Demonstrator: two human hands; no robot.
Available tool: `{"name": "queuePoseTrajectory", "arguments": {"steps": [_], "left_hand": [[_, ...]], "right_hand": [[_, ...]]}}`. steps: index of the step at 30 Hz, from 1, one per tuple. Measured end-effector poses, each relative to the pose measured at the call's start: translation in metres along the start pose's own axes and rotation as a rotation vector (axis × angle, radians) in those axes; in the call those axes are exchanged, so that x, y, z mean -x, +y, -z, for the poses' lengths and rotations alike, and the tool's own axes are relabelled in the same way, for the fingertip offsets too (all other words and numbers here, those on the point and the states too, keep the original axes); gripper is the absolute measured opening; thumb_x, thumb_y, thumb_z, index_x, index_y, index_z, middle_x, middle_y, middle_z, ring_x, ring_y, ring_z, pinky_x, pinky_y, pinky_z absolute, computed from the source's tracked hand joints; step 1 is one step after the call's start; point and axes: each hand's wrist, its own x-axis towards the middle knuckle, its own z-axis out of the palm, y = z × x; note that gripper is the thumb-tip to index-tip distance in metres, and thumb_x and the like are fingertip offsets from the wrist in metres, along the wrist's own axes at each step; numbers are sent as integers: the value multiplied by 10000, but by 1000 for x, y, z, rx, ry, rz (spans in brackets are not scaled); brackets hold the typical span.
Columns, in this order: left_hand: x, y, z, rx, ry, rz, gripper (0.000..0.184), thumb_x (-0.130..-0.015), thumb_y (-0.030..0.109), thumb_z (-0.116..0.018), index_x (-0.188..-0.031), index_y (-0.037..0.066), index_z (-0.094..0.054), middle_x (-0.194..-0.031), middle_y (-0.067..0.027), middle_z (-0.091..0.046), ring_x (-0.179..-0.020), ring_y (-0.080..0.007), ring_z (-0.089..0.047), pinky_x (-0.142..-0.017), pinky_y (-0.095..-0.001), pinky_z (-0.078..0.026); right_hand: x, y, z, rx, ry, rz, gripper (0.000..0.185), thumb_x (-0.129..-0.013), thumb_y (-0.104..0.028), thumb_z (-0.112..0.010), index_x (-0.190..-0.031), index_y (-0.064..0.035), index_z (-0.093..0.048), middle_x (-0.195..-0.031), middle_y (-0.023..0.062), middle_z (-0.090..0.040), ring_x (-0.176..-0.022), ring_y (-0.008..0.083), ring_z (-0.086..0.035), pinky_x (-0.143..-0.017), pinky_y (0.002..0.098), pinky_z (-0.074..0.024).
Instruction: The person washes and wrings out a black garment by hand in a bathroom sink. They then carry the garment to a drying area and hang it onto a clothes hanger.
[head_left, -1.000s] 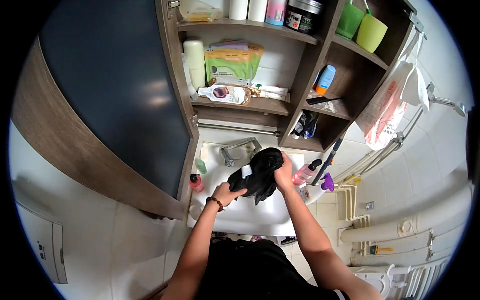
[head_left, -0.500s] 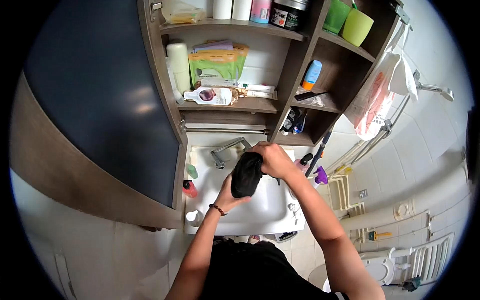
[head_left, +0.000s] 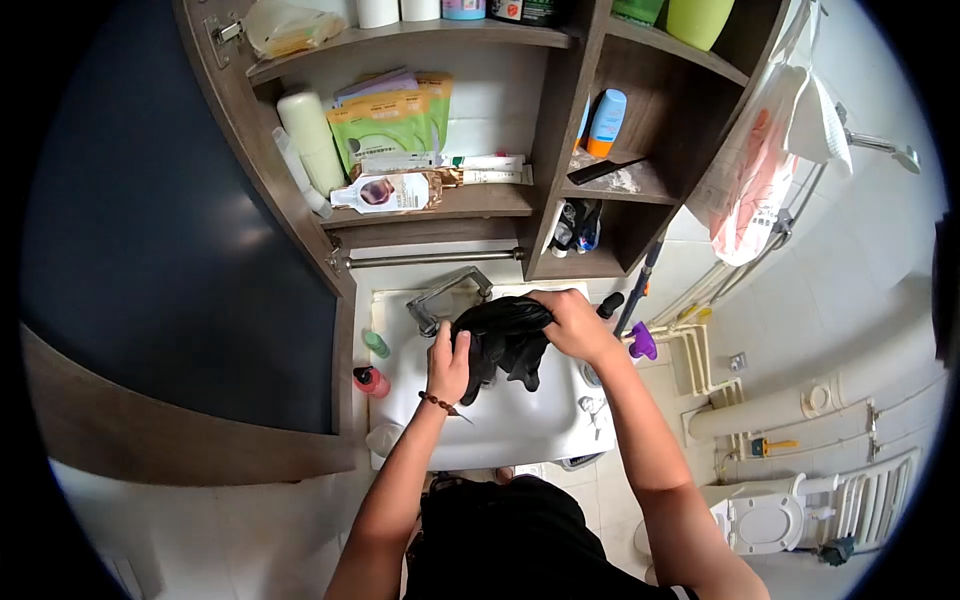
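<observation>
A crumpled black cloth (head_left: pixel 503 330) is stretched between my two hands over the white washbasin (head_left: pixel 470 440), its loose folds hanging down. My left hand (head_left: pixel 448 368) grips the cloth's left side, thumb toward me, with a beaded bracelet on the wrist. My right hand (head_left: pixel 574 326) is closed on its upper right edge, fingers partly hidden. The metal faucet (head_left: pixel 440 296) stands just behind the cloth, at the upper left. Whether the cloth is wet, I cannot tell.
Left on the basin rim stand a pink-red bottle (head_left: pixel 371 382) and a small green bottle (head_left: pixel 376 345). Right of it is a purple spray head (head_left: pixel 642 342). An open cabinet (head_left: pixel 430 228) with toiletries hangs above, its dark door (head_left: pixel 180 230) swung left.
The black cloth went from a compact bundle to a spread, drooping shape. My hands moved apart, the left slightly left and up, the right to the right. The view shifted somewhat.
</observation>
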Motion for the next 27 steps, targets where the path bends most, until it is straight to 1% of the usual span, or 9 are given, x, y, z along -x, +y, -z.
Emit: {"name": "queuePoseTrajectory", "arguments": {"steps": [7, 10, 12, 13, 15, 16, 20, 24, 27], "left_hand": [[-16, 35, 10, 21, 19, -67, 170, -995, 124, -608, -965, 1, -495, -781, -51, -524, -737, -112, -432, -655, -300, -413], [-10, 62, 20, 46, -96, -89, 341, -899, 230, -762, -1033, 11, -537, -886, -102, -623, -833, -157, -577, -754, -312, -486], [-4, 66, 22, -161, -252, -73, 627, -733, 352, -896, -1148, 22, -563, -1048, -161, -685, -1033, -275, -667, -896, -373, -521], [-1, 63, 22, -282, -313, -49, 899, -616, 423, -942, -1309, 22, -532, -1177, -206, -681, -1147, -357, -652, -968, -426, -513], [9, 43, 16, -308, -406, 48, 852, -660, 420, -913, -1317, 5, -563, -1177, -225, -687, -1125, -347, -666, -958, -425, -520], [10, 40, 16, -310, -479, 124, 697, -718, 381, -872, -1237, -14, -628, -1147, -239, -699, -1084, -346, -684, -924, -422, -529], [6, 15, 18, -309, -499, 286, 495, -796, 263, -797, -1146, -54, -651, -1065, -250, -717, -1000, -343, -705, -855, -410, -534], [-4, 17, 17, -188, -344, 11, 391, -819, 185, -754, -1101, -58, -634, -980, -218, -733, -926, -350, -719, -829, -402, -541], [-16, 23, 23, -144, -376, 118, 360, -817, 161, -741, -1086, -51, -628, -978, -218, -727, -917, -334, -718, -821, -391, -535]], "right_hand": [[-4, 10, 2, -310, 68, 20, 189, -817, -37, -574, -972, 56, -628, -846, 265, -659, -818, 447, -644, -737, 408, -514], [-10, 1, 0, -436, 81, 25, 179, -820, -49, -570, -958, 58, -611, -809, 249, -643, -773, 415, -635, -729, 379, -508], [-18, -6, 0, -457, 110, 110, 188, -810, -59, -604, -962, 51, -618, -820, 246, -644, -779, 415, -644, -730, 379, -516], [-23, -9, -1, -458, 117, 115, 188, -810, -59, -604, -962, 51, -618, -820, 246, -644, -779, 415, -644, -730, 379, -516], [-30, -13, -6, -408, 84, 226, 196, -789, -44, -629, -961, 49, -628, -843, 249, -647, -792, 420, -656, -728, 386, -525], [-33, -14, -6, -365, 70, 237, 194, -768, -32, -654, -943, 52, -643, -847, 253, -649, -789, 420, -666, -720, 389, -533], [-31, 0, -9, -387, 122, 204, 183, -752, -33, -684, -914, 50, -664, -801, 230, -666, -734, 380, -681, -701, 367, -535], [-23, 9, 5, -371, 62, 108, 206, -719, -56, -722, -887, 51, -669, -789, 217, -675, -705, 330, -685, -698, 358, -533], [-18, 22, 1, -335, 27, 131, 228, -699, -58, -727, -901, 34, -677, -806, 213, -685, -730, 359, -688, -711, 362, -535]]}}
